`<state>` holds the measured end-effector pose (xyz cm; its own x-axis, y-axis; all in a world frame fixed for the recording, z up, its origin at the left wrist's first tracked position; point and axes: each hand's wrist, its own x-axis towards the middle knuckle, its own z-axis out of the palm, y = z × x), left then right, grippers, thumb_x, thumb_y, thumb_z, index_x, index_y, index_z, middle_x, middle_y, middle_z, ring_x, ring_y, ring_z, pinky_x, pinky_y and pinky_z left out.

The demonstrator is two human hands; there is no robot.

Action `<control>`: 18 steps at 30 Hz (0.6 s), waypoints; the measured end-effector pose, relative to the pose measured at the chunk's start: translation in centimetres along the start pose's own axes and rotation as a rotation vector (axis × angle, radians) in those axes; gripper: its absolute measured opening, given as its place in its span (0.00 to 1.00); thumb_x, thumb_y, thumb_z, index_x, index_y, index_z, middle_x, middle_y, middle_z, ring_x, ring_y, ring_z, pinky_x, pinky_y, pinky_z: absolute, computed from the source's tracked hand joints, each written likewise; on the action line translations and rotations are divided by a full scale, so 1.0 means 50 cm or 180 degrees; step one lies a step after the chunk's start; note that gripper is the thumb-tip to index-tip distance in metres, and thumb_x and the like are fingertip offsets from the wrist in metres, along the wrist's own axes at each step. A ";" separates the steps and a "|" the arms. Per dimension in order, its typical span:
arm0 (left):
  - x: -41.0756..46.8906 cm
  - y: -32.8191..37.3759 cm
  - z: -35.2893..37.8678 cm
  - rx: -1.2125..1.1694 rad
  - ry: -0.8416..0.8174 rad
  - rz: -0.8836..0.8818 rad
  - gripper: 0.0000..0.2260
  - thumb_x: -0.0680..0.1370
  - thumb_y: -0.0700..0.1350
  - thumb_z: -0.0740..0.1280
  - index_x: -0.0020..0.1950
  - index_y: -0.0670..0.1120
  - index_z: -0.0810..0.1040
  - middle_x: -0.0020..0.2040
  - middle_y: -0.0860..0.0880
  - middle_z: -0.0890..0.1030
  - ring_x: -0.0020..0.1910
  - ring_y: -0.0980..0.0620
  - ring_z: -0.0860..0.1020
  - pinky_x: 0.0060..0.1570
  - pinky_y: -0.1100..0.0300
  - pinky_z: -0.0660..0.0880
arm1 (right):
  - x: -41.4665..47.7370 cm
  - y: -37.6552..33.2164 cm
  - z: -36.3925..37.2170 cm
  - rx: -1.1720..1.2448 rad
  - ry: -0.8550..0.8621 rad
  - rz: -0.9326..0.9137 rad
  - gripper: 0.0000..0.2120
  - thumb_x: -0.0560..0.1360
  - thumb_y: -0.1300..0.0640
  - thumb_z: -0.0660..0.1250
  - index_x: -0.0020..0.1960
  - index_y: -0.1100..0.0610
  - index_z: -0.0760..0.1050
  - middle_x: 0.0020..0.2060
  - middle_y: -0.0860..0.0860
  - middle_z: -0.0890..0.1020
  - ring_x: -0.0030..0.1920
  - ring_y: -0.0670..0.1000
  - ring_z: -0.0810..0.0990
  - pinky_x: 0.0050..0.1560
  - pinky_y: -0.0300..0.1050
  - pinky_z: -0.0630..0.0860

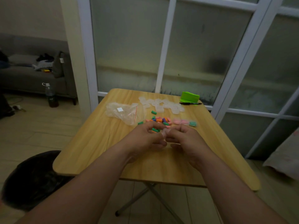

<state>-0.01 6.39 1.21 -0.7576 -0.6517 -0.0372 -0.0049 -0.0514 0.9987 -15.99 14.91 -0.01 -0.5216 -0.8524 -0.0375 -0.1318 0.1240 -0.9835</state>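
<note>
My left hand (145, 139) and right hand (186, 138) each have a grip pinched on the small clear case (165, 133), held just above the surface (161, 168) beside the foam earplugs (159, 120); I'd hold it level; press edges evenly.

The wooden counter (161, 167) bears a crumpled clear bag (124, 113) at the far left. A heap of empty clear boxes (160, 104) lies beyond a scatter of coloured plugs (159, 120), with three filled boxes (184, 122) just right of them. A black pen (191, 103) lies in front of a green stand (189, 97) at the far right.
</note>
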 end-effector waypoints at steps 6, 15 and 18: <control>-0.005 -0.001 -0.006 -0.0088 -0.0062 -0.0111 0.13 0.80 0.41 0.73 0.65 0.46 0.82 0.55 0.34 0.85 0.55 0.40 0.86 0.50 0.57 0.84 | -0.004 -0.003 0.001 -0.0107 -0.0099 0.0030 0.05 0.74 0.51 0.77 0.43 0.50 0.83 0.48 0.52 0.89 0.55 0.54 0.87 0.57 0.57 0.79; 0.002 -0.011 -0.009 -0.0196 -0.0012 -0.0336 0.13 0.79 0.39 0.73 0.63 0.42 0.81 0.55 0.33 0.85 0.56 0.36 0.85 0.55 0.49 0.84 | -0.002 -0.003 0.010 -0.0349 -0.0113 -0.0117 0.12 0.65 0.47 0.79 0.44 0.52 0.82 0.43 0.52 0.88 0.50 0.55 0.87 0.51 0.56 0.80; 0.006 -0.015 -0.007 -0.0258 0.0004 -0.0406 0.13 0.79 0.39 0.74 0.64 0.41 0.81 0.56 0.33 0.85 0.57 0.35 0.84 0.54 0.49 0.84 | 0.007 0.003 0.012 -0.0499 -0.0069 -0.0146 0.17 0.60 0.43 0.77 0.43 0.52 0.82 0.42 0.52 0.88 0.49 0.54 0.87 0.54 0.60 0.83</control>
<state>0.01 5.96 0.44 -0.7534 -0.6368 -0.1637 -0.0482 -0.1948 0.9797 -15.69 14.35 -0.26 -0.4939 -0.8695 0.0014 -0.2860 0.1609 -0.9446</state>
